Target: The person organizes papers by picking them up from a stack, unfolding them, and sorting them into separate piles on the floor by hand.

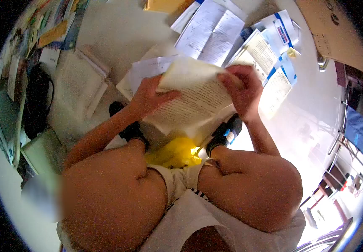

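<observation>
Ref is the yellow plastic (175, 152) on the floor between the feet: probably a bag, too crumpled and poorly lit to read any contents. Printed sheets (198, 96) sit just beyond it, held up over other papers. Left hand (154, 97): thumb on the face, fingers behind the left edge, closed on the paper. Right hand (244, 90): thumb and fingers pinched together on the top right corner, which curls. Farther beyond the yellow plastic: creased white papers (211, 31) on the floor, blue-and-white booklets (284, 31) right of those, brown envelope (166, 4) at the far edge. Well left of it: paper stack (78, 82), then black bag (38, 98), inside hidden. Beyond that bag, books and folders packed in a row (34, 35).
</observation>
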Tool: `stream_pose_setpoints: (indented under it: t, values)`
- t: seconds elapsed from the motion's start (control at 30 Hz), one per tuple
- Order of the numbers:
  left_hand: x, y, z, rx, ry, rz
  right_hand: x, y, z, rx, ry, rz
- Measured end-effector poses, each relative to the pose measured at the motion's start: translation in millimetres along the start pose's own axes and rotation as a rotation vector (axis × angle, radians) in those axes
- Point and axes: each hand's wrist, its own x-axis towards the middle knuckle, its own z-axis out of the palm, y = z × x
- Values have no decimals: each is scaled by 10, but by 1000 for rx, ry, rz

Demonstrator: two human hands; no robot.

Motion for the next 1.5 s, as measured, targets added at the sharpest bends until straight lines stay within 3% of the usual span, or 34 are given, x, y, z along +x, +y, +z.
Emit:
stream_pose_setpoints:
  t: [0.03, 0.1, 0.17, 0.23, 0.27, 0.37, 0.5, 0.57, 0.63, 0.67, 0.7, 0.77, 0.83, 0.93, 1.0, 1.13, 1.2, 1.27, 1.3, 1.37, 1.43, 1.5]
  values:
    - [106, 116, -64, -125, 17, -37, 161, -236, -68, 231, 22, 235]
    - [237, 272, -69, -242, 23, -59, 229, -49, -194, 480, 21, 253]
    - [347, 363, -25, -393, 106, -187, 51, 380, -168, 684, -12, 427]
    - [463, 297, 132, -395, 119, -55, -71, 485, -53, 364, -137, 368]
    - [506, 256, 234, -411, 141, 58, -185, 639, 48, 397, -49, 395]
    - [532, 317, 532, -607, 93, -22, -373, 801, 112, 445, 71, 487]
    - [544, 271, 861, -549, -34, 67, -670, 1218, -187, 79, 109, 224]
    - [531, 232, 878, -633, -364, -168, -879, 1527, -654, -159, 176, 271]
    - [472, 312, 856, -656, -439, -188, -1210, 2074, -1351, -401, 265, 387]
    - [447, 140, 862, -592, -433, -146, -1430, 2416, -1746, -497, 331, 462]
    - [421, -75, 847, -530, -425, -104, -1627, 2598, -2113, -394, 477, 526]
    - [373, -296, 701, -487, -348, -224, -1997, 2826, -2788, -131, 795, 626]
    - [305, -901, 584, -466, -175, -288, -2369, 3028, -3344, -422, 825, 713]
    - [212, -1742, 285, -397, -170, -310, -2782, 3460, -3799, -384, 854, 746]
    - [135, -1710, 290, -281, -138, -313, -2890, 3746, -3936, -444, 837, 822]
    - [-181, -935, 268, 344, 35, -297, -2813, 3926, -3992, -494, 821, 1087]
    - [-273, -879, 222, 506, 92, -311, -2810, 3965, -3919, -554, 896, 1059]
    - [-236, -954, 247, 106, 160, -422, -2812, 4103, -3937, -764, 1016, 1007]
    - [-266, -1355, 224, 279, 213, -307, -2741, 4206, -3864, -902, 1038, 979]
    - [-302, -2000, 165, 266, 232, -234, -2355, 3900, -3663, -924, 997, 890]
    - [-253, -1805, 159, 126, 200, -310, -2075, 3786, -3428, -883, 914, 430]
    - [-74, -1054, 324, 268, 199, -427, -1515, 3258, -2822, -635, 859, 285]
